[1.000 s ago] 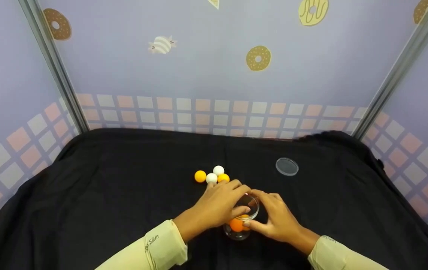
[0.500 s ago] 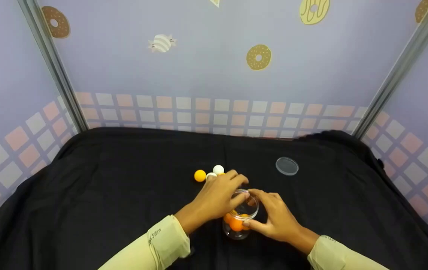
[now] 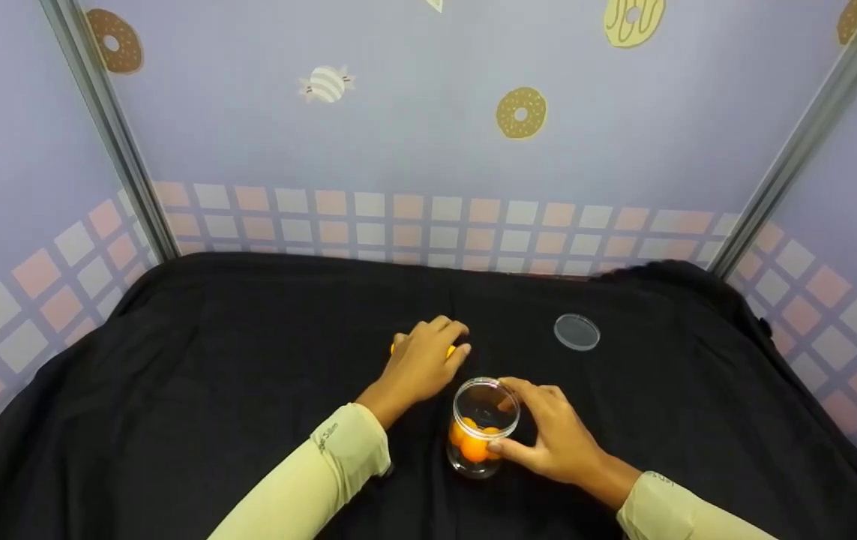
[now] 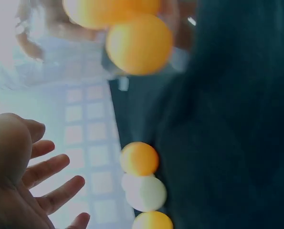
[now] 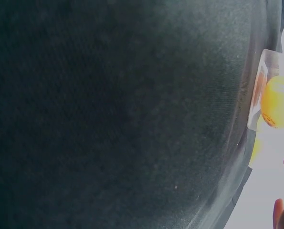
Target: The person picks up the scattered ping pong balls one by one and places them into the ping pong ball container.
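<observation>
My right hand (image 3: 552, 431) grips the clear jar (image 3: 488, 434) at its upper side, thumb in front and fingers behind. The jar stands uncovered on the black cloth, with several orange ping-pong balls (image 3: 474, 448) low inside. Beyond it to the left, my left hand (image 3: 422, 366) hovers over a loose group of ping-pong balls, mostly hiding them in the head view. The left wrist view shows this hand's fingers (image 4: 51, 171) spread and relaxed, apart from an orange ball (image 4: 140, 159), a white ball (image 4: 146, 194) and another orange ball (image 4: 152, 221) in a row.
A round clear lid (image 3: 576, 332) lies on the cloth to the right, beyond the jar. Black cloth (image 3: 286, 337) covers the table up to lilac patterned panels (image 3: 413, 135) at the back and both sides. Metal posts (image 3: 115, 142) stand at the corners.
My left hand has left the jar's mouth and moved left and away, over the loose balls. The right hand stays on the jar, which has not moved.
</observation>
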Motion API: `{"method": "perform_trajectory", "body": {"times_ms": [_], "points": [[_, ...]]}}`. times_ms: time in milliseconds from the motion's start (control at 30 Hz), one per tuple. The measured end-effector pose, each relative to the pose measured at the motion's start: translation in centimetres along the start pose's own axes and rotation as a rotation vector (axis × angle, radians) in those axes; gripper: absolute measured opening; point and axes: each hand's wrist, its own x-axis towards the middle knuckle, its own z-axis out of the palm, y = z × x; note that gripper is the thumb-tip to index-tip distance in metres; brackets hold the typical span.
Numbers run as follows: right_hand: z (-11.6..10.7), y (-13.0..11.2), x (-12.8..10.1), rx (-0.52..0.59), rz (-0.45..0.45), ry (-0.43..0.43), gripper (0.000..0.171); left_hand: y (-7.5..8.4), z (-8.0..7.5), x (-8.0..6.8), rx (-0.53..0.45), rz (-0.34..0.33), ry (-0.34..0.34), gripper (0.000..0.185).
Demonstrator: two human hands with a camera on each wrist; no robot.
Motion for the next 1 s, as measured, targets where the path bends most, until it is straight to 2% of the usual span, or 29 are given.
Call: {"method": "perform_trajectory", "body": {"times_ms": [200,367,567,800,1000], "points": [[0.1,0.0,0.0,0.007,-0.002,0.004,0.077,-1.2,2.2,0.1,0.066,-0.023,-0.009,0.037],[0.2,0.0,0.1,0.029,-0.031,0.010,0.076,-1.9,3.4,0.1,0.120,-0.034,0.002,0.040],[0.1,0.1,0.1,0.029,-0.035,0.018,0.075,-2.1,4.1,0.6,0.208,-0.004,0.003,0.039],[0.1,0.1,0.0,0.014,-0.023,0.007,0.077,-2.1,4.8,0.8,0.243,0.038,-0.026,0.036],[0.0,0.1,0.0,0.018,-0.019,0.003,0.077,-2.1,4.9,0.6,0.248,0.006,-0.086,0.033]]}}
